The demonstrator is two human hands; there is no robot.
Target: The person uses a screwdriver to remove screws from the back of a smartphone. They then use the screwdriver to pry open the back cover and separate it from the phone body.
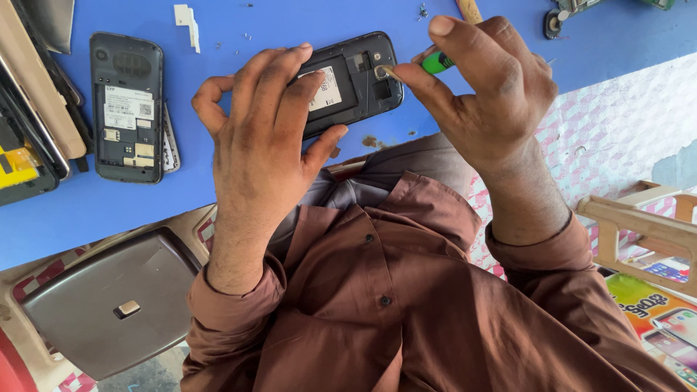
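Note:
My left hand (265, 138) grips a dark phone (361, 80) with its back cover off, pressing it against the blue table (239, 29). A white label shows in its battery bay. My right hand (483, 91) pinches a small screwdriver with a green handle (436, 63). Its tip touches the phone's upper part, close to a round metal ring. My brown shirt sleeves fill the lower part of the view.
A second opened phone (127, 107) lies on the table to the left, beside a stack of devices (29, 138) at the edge. A white plastic piece (186, 22) and tiny screws lie nearby. A grey lid (109, 297) sits below, a wooden rack (642, 225) at right.

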